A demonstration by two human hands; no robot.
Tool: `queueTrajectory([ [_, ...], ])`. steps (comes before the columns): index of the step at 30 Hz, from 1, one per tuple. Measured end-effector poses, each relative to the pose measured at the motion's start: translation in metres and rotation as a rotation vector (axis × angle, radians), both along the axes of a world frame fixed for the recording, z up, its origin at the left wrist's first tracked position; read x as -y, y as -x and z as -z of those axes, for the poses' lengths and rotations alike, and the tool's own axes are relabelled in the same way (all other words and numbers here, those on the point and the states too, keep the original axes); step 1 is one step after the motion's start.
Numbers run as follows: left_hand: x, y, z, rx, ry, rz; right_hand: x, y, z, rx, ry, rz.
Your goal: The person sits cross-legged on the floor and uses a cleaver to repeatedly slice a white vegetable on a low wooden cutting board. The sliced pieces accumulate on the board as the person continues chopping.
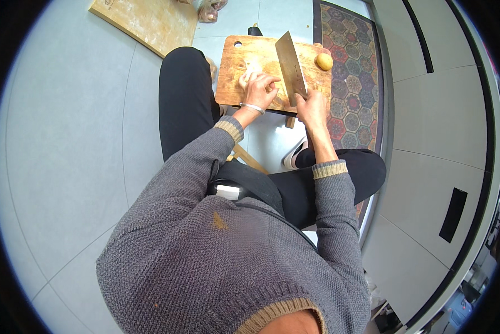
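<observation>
My right hand (312, 107) is closed around the handle of a cleaver (291, 69), whose broad blade rises over the right half of a wooden cutting board (229, 92). To its left, my left hand (261, 89), with a bangle at the wrist, rests over the board with bent fingers. Something pale (242, 80) lies by its fingers, partly hidden; I cannot tell what it is or whether the hand grips it. A whole yellowish potato (324, 61) sits at the board's upper right corner, apart from both hands.
The board stands low between my knees, with a wooden leg (290, 122) below. A patterned mat (352, 92) runs along the cabinets (437, 100) on the right. A larger wooden board (150, 21) and a plastic bag (208, 11) lie on the tiled floor beyond my left knee.
</observation>
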State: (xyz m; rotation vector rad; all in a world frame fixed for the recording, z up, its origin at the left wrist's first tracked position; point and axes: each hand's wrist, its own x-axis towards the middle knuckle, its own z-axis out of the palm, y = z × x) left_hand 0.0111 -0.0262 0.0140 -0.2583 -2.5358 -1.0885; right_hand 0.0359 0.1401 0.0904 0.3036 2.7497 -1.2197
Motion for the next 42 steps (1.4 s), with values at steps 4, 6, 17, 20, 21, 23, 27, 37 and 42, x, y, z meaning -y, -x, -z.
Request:
queueTrajectory([
  [4, 0.000, 0.001, 0.007, 0.064, 0.029, 0.046, 0.002, 0.001, -0.003, 0.025, -0.021, 0.002],
  [6, -0.001, 0.001, 0.012, 0.063, 0.011, 0.056, 0.002, 0.000, -0.006, 0.015, -0.018, -0.006],
  [17, -0.003, -0.001, 0.007, 0.038, -0.002, -0.006, 0.005, -0.002, -0.007, -0.088, -0.115, -0.046],
  [20, -0.006, 0.001, 0.005, 0.032, -0.011, -0.020, 0.005, -0.002, -0.005, -0.104, -0.111, -0.046],
  [21, -0.006, 0.001, 0.004, 0.007, -0.024, -0.012, 0.004, -0.002, -0.004, -0.106, -0.113, -0.049],
  [23, -0.006, 0.000, 0.004, 0.018, -0.023, -0.001, 0.004, -0.002, -0.002, -0.110, -0.118, -0.053],
  [27, -0.005, 0.000, 0.006, 0.005, -0.034, 0.005, 0.004, 0.000, 0.002, -0.107, -0.092, -0.059],
  [37, -0.005, 0.000, 0.007, 0.055, -0.065, 0.009, 0.005, -0.002, 0.005, -0.221, -0.194, -0.079],
  [42, -0.004, 0.000, 0.006, 0.073, -0.048, 0.029, 0.005, -0.001, 0.001, -0.083, -0.113, -0.055],
])
